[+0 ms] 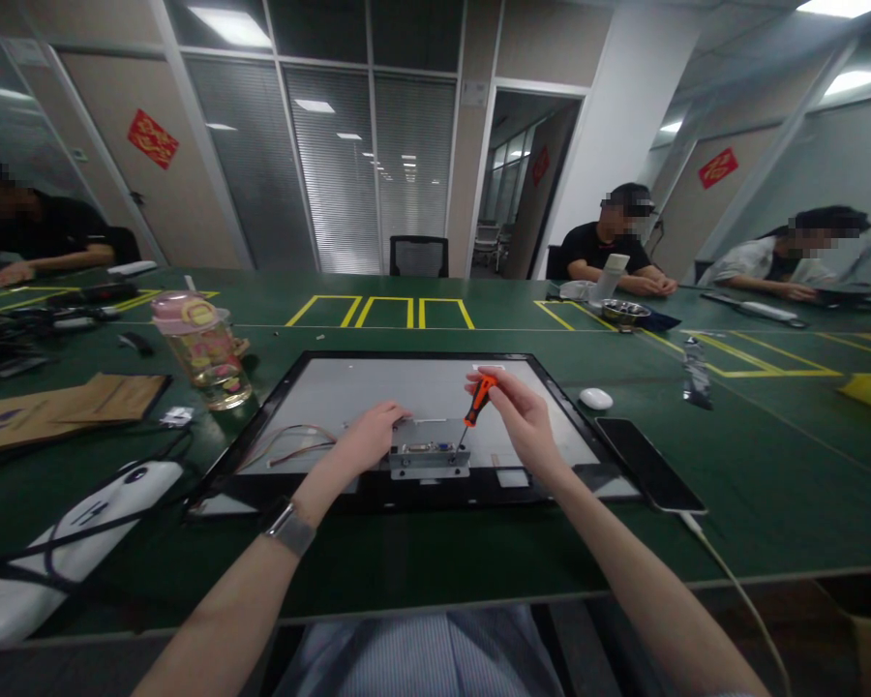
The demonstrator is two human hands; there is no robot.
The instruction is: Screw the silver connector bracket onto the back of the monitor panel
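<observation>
Fingers [504,387] of right hand [526,423] pinched shut on orange screwdriver [477,403], tip down at metal port bracket [430,459] near front edge of upturned monitor back [377,387]; left hand [367,438] laid loose on bracket's left end, gripping nothing. Could skid off and scar monitor back if tilted.

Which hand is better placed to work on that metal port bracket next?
Probably the right hand: it holds the orange screwdriver with its tip down at the metal bracket. The left hand rests on the bracket's top edge, holding no tool.
</observation>
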